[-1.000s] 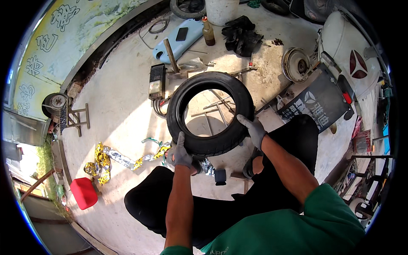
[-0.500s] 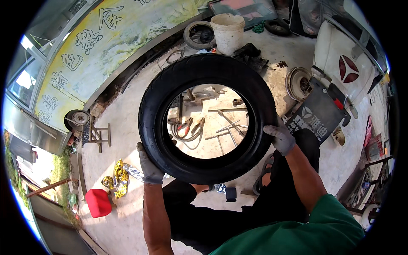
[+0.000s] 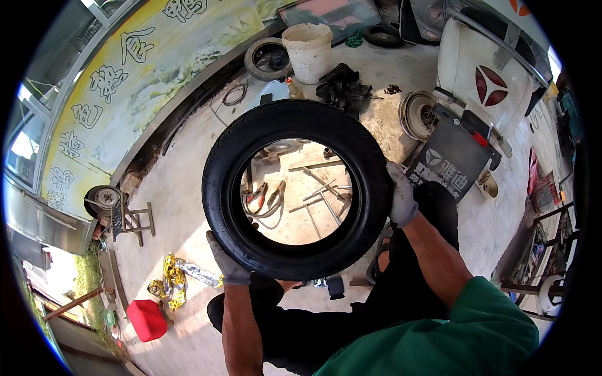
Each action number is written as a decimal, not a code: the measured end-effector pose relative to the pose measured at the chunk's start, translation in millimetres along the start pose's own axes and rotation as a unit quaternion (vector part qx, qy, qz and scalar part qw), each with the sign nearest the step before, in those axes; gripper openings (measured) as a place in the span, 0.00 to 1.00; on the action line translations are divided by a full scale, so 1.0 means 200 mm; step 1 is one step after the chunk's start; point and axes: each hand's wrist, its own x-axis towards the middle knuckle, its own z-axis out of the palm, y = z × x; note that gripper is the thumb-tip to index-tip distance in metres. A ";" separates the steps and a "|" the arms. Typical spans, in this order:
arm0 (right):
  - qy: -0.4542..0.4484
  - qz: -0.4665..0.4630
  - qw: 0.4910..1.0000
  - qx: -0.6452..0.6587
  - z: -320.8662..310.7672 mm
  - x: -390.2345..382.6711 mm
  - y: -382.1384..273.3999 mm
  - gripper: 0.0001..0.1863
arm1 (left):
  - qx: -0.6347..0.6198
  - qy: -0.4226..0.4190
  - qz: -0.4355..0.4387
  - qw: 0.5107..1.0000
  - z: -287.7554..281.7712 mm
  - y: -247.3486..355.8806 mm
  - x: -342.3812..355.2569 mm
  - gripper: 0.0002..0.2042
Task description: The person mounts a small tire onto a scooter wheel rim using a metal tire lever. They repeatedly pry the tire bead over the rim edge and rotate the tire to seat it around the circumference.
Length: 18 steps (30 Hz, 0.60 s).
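Observation:
Between my hands I hold up a black rubber tyre (image 3: 216, 163), its open ring turned toward me. My left hand (image 3: 227, 260), in a grey glove, grips its lower left edge. On the right side my gloved right hand (image 3: 401, 194) is closed around the outer tread. Through the tyre's hole I see red-handled pliers (image 3: 256, 197), a cable and several metal bars (image 3: 313, 191) lying on the concrete floor. Parts of my fingers are hidden behind the rubber.
Beyond the tyre stand a dirty white bucket (image 3: 307, 53) and another tyre (image 3: 256, 62). A wheel hub (image 3: 415, 116) and a dark panel (image 3: 445, 156) lie to the right. On the left are a red stool (image 3: 147, 320), a yellow patterned cloth (image 3: 174, 282) and a metal frame (image 3: 133, 220).
The tyre has come slightly lower and closer to my body, and its tilt has shifted. My right hand has moved up along its side. The whole view has turned a little.

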 end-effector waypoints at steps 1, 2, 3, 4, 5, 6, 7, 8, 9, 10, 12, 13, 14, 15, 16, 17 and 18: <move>0.036 0.009 0.999 -0.020 0.03 0.00 -0.01 0.23 | -0.009 -0.004 -0.004 1.000 0.00 0.00 0.01 0.40; 0.041 -0.002 0.999 -0.023 0.05 0.01 -0.02 0.23 | -0.011 -0.003 -0.005 1.000 0.00 0.00 0.01 0.40; 0.023 -0.021 0.999 -0.017 0.07 0.01 -0.03 0.23 | -0.016 0.003 -0.008 1.000 0.00 -0.01 0.02 0.40; 0.030 -0.006 0.999 -0.018 0.07 0.01 -0.04 0.25 | -0.021 0.009 -0.010 1.000 0.00 -0.01 0.03 0.39; 0.014 0.001 1.000 -0.011 0.07 0.02 -0.04 0.27 | -0.020 0.014 -0.011 1.000 0.00 -0.01 0.03 0.39; -0.016 -0.001 1.000 0.007 0.07 0.02 -0.05 0.29 | -0.019 0.018 -0.012 1.000 0.00 -0.01 0.04 0.39; -0.007 0.001 1.000 -0.007 0.06 0.02 -0.05 0.29 | -0.026 0.022 -0.013 0.999 0.00 -0.01 0.04 0.39; -0.013 -0.007 1.000 -0.011 0.06 0.02 -0.06 0.29 | -0.024 0.028 -0.012 0.999 0.00 -0.02 0.04 0.39; -0.018 -0.015 1.000 -0.015 0.05 0.02 -0.06 0.29 | -0.016 0.024 -0.012 1.000 0.01 -0.02 0.05 0.39; -0.028 -0.007 1.000 -0.008 0.05 0.02 -0.07 0.30 | -0.014 0.027 -0.012 0.999 0.01 -0.02 0.05 0.39; -0.075 -0.004 0.997 0.024 0.06 0.02 -0.07 0.30 | -0.030 0.021 -0.011 0.999 0.01 -0.03 0.05 0.39; -0.021 0.013 1.000 -0.001 0.07 0.02 -0.07 0.30 | -0.011 0.039 -0.012 0.999 0.01 -0.03 0.05 0.39; 0.010 0.018 1.000 -0.006 0.08 0.02 -0.07 0.29 | -0.009 0.036 -0.013 0.999 0.01 -0.03 0.06 0.39; 0.041 0.023 0.999 -0.010 0.08 0.02 -0.07 0.29 | -0.014 0.045 -0.018 0.999 0.01 -0.04 0.06 0.39; 0.030 0.018 0.999 -0.012 0.09 0.02 -0.06 0.29 | -0.012 0.042 -0.018 0.999 0.01 -0.04 0.07 0.40; 0.020 0.015 1.000 -0.015 0.09 0.03 -0.06 0.29 | -0.004 0.043 -0.019 0.999 0.01 -0.04 0.07 0.40; 0.010 0.012 1.000 -0.017 0.09 0.03 -0.06 0.28 | 0.005 0.046 -0.021 0.999 0.01 -0.04 0.07 0.41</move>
